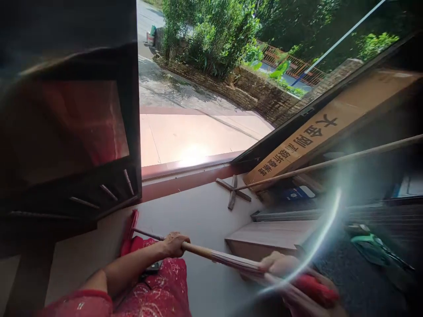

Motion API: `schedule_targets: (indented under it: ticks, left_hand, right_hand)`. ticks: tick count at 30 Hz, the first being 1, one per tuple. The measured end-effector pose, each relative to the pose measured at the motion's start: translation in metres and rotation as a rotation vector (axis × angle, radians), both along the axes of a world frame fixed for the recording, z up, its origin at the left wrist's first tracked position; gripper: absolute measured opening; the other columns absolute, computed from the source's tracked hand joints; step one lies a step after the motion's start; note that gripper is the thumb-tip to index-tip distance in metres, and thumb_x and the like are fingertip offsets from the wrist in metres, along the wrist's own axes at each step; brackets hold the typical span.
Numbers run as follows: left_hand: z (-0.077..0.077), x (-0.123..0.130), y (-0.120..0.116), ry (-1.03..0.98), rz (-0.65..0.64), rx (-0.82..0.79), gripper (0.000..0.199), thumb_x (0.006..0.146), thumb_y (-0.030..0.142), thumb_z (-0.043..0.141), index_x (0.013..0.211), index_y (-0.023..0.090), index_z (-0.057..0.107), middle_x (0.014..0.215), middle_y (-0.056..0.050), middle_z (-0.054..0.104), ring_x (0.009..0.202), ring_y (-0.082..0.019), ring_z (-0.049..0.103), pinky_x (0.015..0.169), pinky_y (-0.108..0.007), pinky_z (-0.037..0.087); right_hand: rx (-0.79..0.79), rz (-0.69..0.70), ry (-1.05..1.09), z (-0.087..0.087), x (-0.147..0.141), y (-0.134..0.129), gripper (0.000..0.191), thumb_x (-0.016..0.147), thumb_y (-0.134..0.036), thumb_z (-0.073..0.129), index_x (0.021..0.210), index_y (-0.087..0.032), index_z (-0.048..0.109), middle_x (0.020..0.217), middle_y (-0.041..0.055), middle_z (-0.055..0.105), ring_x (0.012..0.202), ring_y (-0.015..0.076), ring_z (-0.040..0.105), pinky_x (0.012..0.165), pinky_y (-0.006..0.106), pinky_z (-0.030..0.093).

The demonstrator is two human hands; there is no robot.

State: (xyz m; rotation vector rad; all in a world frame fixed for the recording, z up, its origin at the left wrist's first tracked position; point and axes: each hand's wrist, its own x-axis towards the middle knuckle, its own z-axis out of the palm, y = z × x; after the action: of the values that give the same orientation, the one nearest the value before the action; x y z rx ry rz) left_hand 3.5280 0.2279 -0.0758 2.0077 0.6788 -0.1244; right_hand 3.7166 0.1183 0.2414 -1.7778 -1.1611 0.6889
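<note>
A long-handled broom [198, 250] with a red head [132, 220] lies slantwise across the front of my body. The head is at the left, partly behind my red clothing, and its underside is hidden. My left hand [175, 244] is wrapped round the shaft near the middle of the view. Further right, my right hand [277, 263] grips the pale upper part of the handle, blurred by motion and a streak of glare. Beyond it, something red [313, 288] shows at the handle's end, too smeared to make out.
Ahead is an open doorway with a raised sill [185, 171]. A dark door panel [99, 132] stands at the left. On the right lean a long cardboard box [307, 136] and a wooden pole with a cross-shaped foot [233, 191]. A low wooden unit [264, 233] is near my right hand.
</note>
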Motion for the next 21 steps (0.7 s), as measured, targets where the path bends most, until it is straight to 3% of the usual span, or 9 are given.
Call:
schedule_targets:
  ticks: [4,7,12,15,18,21]
  left_hand:
    - [-0.03,0.022,0.034,0.119,0.128,-0.007,0.019,0.091,0.033,0.064,0.1,0.017,0.068,0.094,-0.005,0.07,0.091,-0.021,0.067,0.086,-0.043,0.055]
    - [-0.043,0.069,0.074,0.084,0.21,0.002,0.019,0.093,0.033,0.063,0.102,0.017,0.068,0.096,-0.005,0.071,0.091,-0.02,0.067,0.086,-0.042,0.056]
    - [-0.041,0.172,0.165,-0.051,0.408,0.114,0.025,0.095,0.03,0.06,0.115,0.016,0.065,0.112,-0.008,0.07,0.104,-0.023,0.066,0.094,-0.048,0.054]
    - [-0.03,0.225,0.205,-0.119,0.506,0.178,0.023,0.095,0.029,0.059,0.112,0.015,0.066,0.114,-0.008,0.069,0.107,-0.023,0.065,0.096,-0.048,0.053]
    - [-0.013,0.266,0.209,-0.17,0.561,0.221,0.021,0.095,0.029,0.059,0.109,0.015,0.066,0.112,-0.008,0.069,0.108,-0.023,0.065,0.097,-0.048,0.052]
    - [0.007,0.293,0.181,-0.176,0.571,0.243,0.029,0.097,0.031,0.057,0.121,0.017,0.063,0.116,-0.009,0.069,0.11,-0.024,0.064,0.098,-0.049,0.052]
  right_hand:
    - [-0.168,0.028,0.216,-0.036,0.02,0.063,0.019,0.066,-0.033,0.081,0.064,-0.02,0.067,0.076,0.0057,0.07,0.069,0.0195,0.064,0.053,0.027,0.051]
    - [-0.156,0.118,0.166,-0.035,0.046,0.106,0.017,0.07,-0.029,0.077,0.065,-0.019,0.065,0.076,0.0053,0.07,0.069,0.0173,0.062,0.051,0.025,0.045]
    - [0.087,0.663,-0.161,-0.028,0.102,0.169,0.014,0.077,-0.015,0.061,0.063,-0.019,0.059,0.069,0.0023,0.069,0.063,0.0143,0.06,0.062,0.028,0.047]
    - [0.249,0.907,-0.403,-0.032,0.134,0.188,0.019,0.078,-0.007,0.048,0.064,-0.02,0.051,0.063,-0.0002,0.064,0.059,0.0125,0.051,0.059,0.028,0.042]
    - [0.296,1.054,-0.448,-0.023,0.18,0.186,0.019,0.078,-0.005,0.047,0.067,-0.021,0.047,0.065,-0.0008,0.063,0.06,0.0123,0.047,0.054,0.026,0.037]
    - [0.336,1.075,-0.398,-0.004,0.248,0.173,0.017,0.08,-0.011,0.059,0.07,-0.023,0.053,0.07,-0.0001,0.066,0.055,0.0119,0.049,0.05,0.026,0.039]
